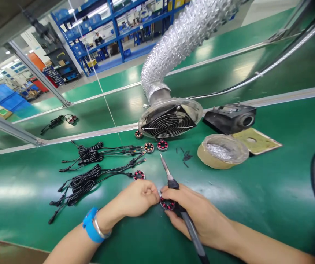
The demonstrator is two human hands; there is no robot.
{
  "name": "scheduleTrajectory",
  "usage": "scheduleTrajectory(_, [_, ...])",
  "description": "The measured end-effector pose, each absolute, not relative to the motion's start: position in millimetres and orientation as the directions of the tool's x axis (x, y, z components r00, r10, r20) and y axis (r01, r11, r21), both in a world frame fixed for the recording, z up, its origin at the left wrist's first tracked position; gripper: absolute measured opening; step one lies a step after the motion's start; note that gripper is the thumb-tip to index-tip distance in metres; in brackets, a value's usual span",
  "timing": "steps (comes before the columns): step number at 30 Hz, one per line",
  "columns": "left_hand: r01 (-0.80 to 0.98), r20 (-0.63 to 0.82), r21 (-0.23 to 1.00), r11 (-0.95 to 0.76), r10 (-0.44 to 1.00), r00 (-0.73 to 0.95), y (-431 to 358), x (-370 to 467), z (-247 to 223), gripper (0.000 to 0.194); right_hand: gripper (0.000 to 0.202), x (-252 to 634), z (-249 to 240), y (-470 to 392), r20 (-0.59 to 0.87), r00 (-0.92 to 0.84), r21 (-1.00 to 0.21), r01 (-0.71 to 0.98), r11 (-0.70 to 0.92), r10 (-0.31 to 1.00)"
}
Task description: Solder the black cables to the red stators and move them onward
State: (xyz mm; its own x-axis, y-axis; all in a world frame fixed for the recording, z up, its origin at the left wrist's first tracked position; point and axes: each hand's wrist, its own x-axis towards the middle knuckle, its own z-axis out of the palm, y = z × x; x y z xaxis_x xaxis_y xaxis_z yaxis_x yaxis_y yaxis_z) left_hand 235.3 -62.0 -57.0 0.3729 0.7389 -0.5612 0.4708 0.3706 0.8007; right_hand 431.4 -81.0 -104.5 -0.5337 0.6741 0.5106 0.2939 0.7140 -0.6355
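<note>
Both hands, left hand [139, 198] and right hand [194, 216], pinch one ring [167, 204]; the right also grips a soldering iron [174, 187]. Four more rings lie near the fan [168, 123], beside two cable bundles [87, 167].

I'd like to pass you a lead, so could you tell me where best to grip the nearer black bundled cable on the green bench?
Probably grip the nearer black bundled cable at its thick coiled middle, coming from above. The loops are gathered there, while thin plug ends trail left and one lead runs right to a small red-and-black ring-shaped part.
</note>
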Motion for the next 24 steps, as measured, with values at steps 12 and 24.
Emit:
scheduleTrajectory(12, [0.537,-0.484,0.799,0.269,0.818,0.311,-67,238,-57,0.026,0.045,436,-102,-80,0.477,-0.538,-0.671,0.289,0.683,0.695])
scheduleTrajectory(24, [0.527,-0.562,0.776,0.346,0.760,0.328,-69,231,-47,0.030,0.041,436,-98,-79,0.477,-0.542,-0.667,0.290,0.686,0.692])
